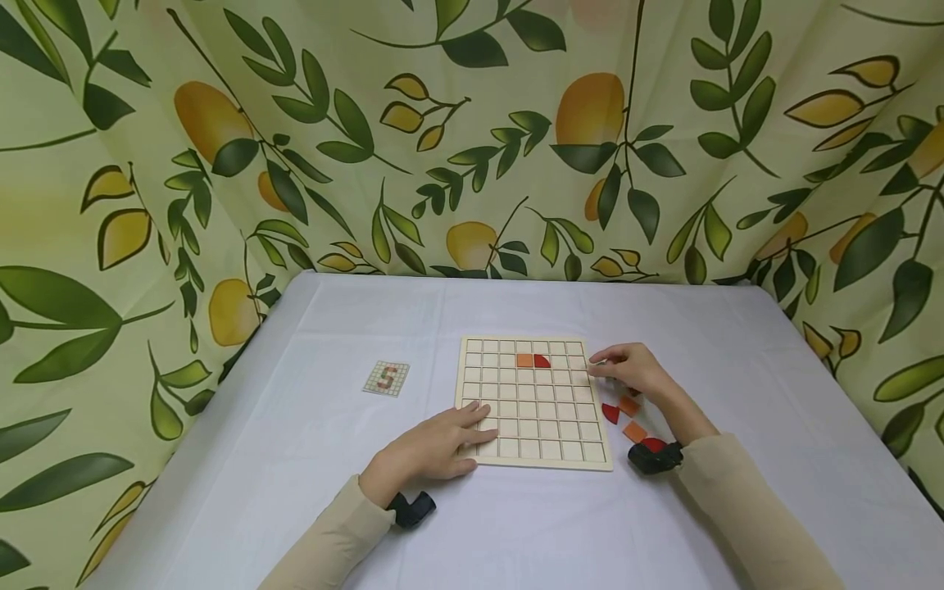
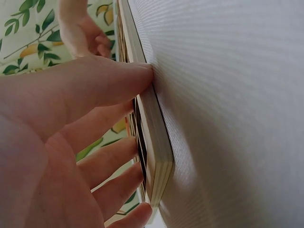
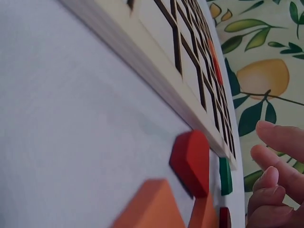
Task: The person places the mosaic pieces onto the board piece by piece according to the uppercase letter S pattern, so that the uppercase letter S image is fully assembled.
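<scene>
A wooden grid board lies flat on the table. In its upper rows an orange square and a red quarter-circle piece sit side by side. My left hand rests on the board's near left corner, fingers spread over the grid and thumb against the edge. Just off the right edge hovers my right hand, its fingers loosely bent with nothing seen between them. Below it lie a red piece, orange pieces and a green piece.
Left of the board lies a small gridded card with an orange and red S-like pattern. Another red piece is partly hidden by the black wrist camera. A leaf-and-fruit patterned curtain hangs behind the white-covered table.
</scene>
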Demonstrator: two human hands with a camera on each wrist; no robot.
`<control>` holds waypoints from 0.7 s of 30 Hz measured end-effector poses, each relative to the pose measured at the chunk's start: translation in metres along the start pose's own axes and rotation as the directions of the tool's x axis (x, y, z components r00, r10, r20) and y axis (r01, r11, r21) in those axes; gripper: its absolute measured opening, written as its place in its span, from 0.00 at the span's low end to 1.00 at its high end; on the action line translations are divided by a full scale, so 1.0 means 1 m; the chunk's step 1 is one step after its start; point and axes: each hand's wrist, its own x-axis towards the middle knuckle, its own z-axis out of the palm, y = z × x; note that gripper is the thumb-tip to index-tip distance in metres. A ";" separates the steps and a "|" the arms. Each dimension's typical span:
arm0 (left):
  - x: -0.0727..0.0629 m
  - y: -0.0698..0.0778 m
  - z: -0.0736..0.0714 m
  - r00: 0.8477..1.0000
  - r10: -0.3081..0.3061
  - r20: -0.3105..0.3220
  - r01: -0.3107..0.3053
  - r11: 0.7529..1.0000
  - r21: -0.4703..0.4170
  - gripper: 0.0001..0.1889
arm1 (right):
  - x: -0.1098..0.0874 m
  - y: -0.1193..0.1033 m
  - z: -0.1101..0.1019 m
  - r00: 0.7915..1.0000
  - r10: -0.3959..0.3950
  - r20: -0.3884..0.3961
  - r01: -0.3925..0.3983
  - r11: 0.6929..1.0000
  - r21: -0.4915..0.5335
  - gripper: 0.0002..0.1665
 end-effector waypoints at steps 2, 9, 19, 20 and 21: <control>0.000 0.000 0.000 1.000 0.001 0.001 -0.001 1.000 0.003 0.26 | -0.001 0.003 -0.003 1.000 -0.002 0.004 0.002 1.000 0.006 0.24; 0.001 -0.002 0.001 1.000 0.012 -0.004 -0.012 1.000 0.000 0.26 | -0.003 0.010 -0.013 1.000 -0.027 -0.009 0.027 1.000 -0.005 0.25; 0.001 -0.003 0.002 1.000 0.007 -0.002 -0.007 1.000 -0.009 0.26 | -0.002 0.020 -0.019 0.999 -0.001 -0.049 -0.001 0.999 -0.045 0.26; 0.002 -0.003 0.002 1.000 0.006 -0.001 -0.006 1.000 -0.007 0.26 | -0.002 0.021 -0.020 0.999 0.003 -0.050 -0.005 0.999 -0.042 0.26; 0.002 -0.003 0.002 1.000 0.006 -0.001 -0.006 1.000 -0.006 0.26 | -0.002 0.022 -0.021 0.999 0.006 -0.051 -0.008 0.999 -0.039 0.27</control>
